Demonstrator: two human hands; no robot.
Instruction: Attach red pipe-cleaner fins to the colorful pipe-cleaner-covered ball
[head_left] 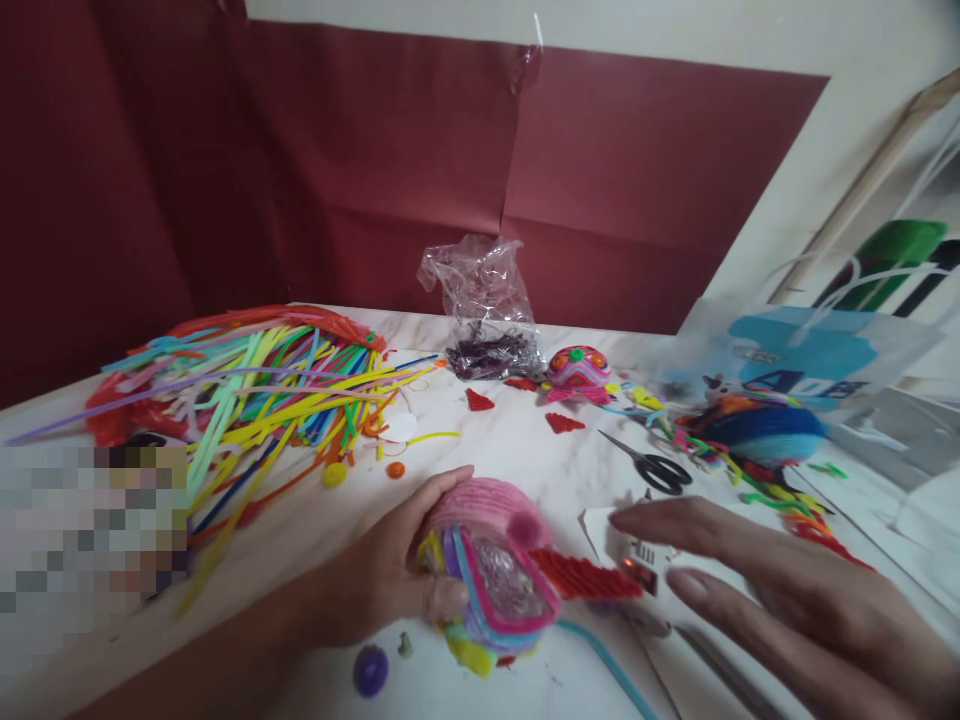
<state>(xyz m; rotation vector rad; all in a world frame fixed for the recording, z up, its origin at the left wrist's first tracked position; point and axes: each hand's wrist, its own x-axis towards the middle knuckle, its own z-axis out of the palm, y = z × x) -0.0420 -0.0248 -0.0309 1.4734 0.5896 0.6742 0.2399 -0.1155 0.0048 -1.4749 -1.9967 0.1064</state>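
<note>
A white marbled desk stands against a dark red wall. The left hand pinches a pipe-cleaner craft; the right hand hovers, grip spread.

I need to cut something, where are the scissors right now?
The scissors lie on the table, right of centre, just beyond the right hand and beside the blue yarn figure.

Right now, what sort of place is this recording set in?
Probably a home or hobby craft table. A heap of coloured pipe cleaners covers the marble-look tabletop, scissors lie nearby, and the left hand holds a half-made pipe-cleaner toy.
</note>
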